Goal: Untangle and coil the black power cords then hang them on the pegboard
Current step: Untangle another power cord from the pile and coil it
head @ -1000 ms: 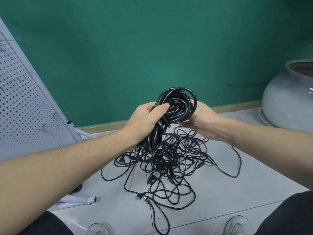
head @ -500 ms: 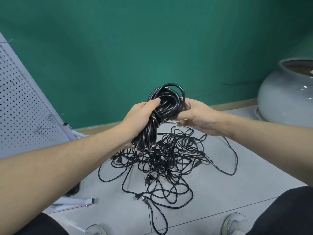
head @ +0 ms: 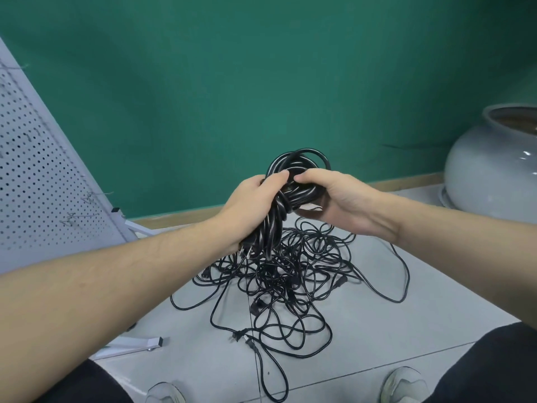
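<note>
Black rubbery coiled cord (head: 293,181), held up over the floor between both hands. Left hand (head: 250,207) wraps its fingers round the gathered strands below the loops, likely to keep the turns from springing apart. Right hand (head: 337,199) curls over the loop side, thumb on top, steadying the coil. Under them, the loose tangle of cords (head: 290,286) sprawls on the grey tiled floor (head: 436,330), well apart from the coil. The pegboard (head: 43,184) leans at left, hooks bare as far as shows. Large grey ceramic pot (head: 494,170) at right; contents not visible. Hanging not yet done.
</note>
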{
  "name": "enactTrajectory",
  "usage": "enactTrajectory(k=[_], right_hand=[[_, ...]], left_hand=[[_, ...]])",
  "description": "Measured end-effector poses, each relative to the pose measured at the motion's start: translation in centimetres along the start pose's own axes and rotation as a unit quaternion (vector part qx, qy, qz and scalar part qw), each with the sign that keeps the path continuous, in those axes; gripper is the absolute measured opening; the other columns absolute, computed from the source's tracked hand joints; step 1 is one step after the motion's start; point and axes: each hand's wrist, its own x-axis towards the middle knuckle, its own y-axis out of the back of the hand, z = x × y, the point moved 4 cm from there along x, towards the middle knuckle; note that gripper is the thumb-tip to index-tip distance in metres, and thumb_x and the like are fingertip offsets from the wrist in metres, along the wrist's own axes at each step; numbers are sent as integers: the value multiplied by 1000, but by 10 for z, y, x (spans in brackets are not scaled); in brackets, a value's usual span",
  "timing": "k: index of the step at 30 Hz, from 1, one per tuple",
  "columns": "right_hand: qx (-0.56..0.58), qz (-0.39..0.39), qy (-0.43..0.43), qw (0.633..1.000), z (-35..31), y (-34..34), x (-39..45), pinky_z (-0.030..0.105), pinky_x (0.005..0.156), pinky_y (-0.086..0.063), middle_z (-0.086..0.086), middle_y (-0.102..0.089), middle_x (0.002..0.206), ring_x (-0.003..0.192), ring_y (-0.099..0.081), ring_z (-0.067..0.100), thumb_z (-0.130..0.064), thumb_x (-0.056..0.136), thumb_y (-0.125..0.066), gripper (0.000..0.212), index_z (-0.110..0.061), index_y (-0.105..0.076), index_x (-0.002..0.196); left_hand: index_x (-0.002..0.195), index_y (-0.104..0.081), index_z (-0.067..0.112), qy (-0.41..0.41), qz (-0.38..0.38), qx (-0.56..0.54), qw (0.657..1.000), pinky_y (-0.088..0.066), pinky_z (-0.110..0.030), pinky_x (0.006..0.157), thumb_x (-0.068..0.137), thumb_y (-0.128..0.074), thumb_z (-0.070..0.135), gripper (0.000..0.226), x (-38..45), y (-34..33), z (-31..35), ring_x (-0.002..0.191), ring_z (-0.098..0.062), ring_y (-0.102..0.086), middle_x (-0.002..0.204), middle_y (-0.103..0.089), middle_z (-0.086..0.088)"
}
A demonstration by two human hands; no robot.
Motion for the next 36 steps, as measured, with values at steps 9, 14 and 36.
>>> enactTrajectory(k=[9,14,36], right_hand=[[32,-27,-1,999,1,-1,-2,39,92,-49,4,-66,102,99,-60,19,-22,89,-69,12,-20,-67,101],[17,-8,-29,999,-1,4,-5,44,97,-53,1,-67,100,98,-62,18,-25,87,-74,16,-22,-68,102],[4,-14,43,999,-8,-10,-1,37,93,-53,15,-64,105,96,-58,25,-10,81,-56,35,-4,-65,115]], left_hand=[[61,-66,24,22,-19,-39,999,-44,-36,72,98,-54,52,48,0,-2,5,56,-20,-60,66,-70,-4],[88,-63,20,35,-25,-47,998,-47,-38,70,97,-55,53,35,2,-2,2,58,-24,-61,67,-69,-5],[92,-67,13,176,-96,-183,962,-44,-38,69,91,-64,53,40,0,0,-5,65,-23,-58,72,-65,-9]])
